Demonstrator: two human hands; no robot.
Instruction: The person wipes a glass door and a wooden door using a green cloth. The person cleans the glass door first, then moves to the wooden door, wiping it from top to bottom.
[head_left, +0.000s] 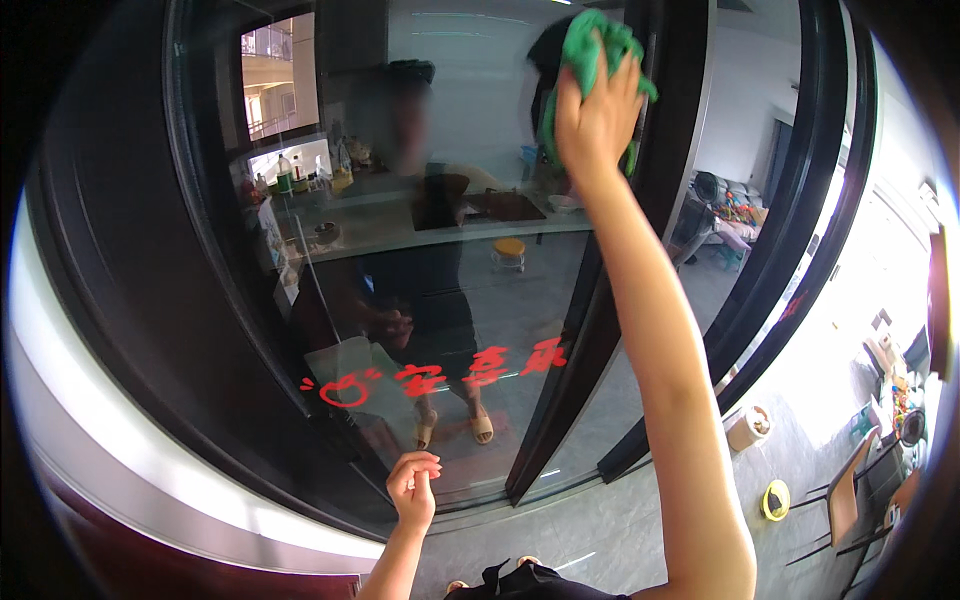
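Observation:
My right hand (602, 120) is raised high and presses a bunched green cloth (600, 45) against the upper right of a dark-framed glass sliding door (480, 300), beside its black frame. The cloth hangs down behind my wrist. Low in front of me is my left hand (412, 480), its fingers loosely curled with nothing seen in them, near the lower part of the glass. Red characters and a red drawing (345, 390) mark the pane. The glass reflects a person, and a counter with bottles shows in it.
To the right stand black door frames (780, 225), a bin (748, 428), a yellow basin (775, 500) with something dark in it, and a chair (844, 495) on the grey tiled floor (615, 525). A white wall edge (150, 450) curves along the left.

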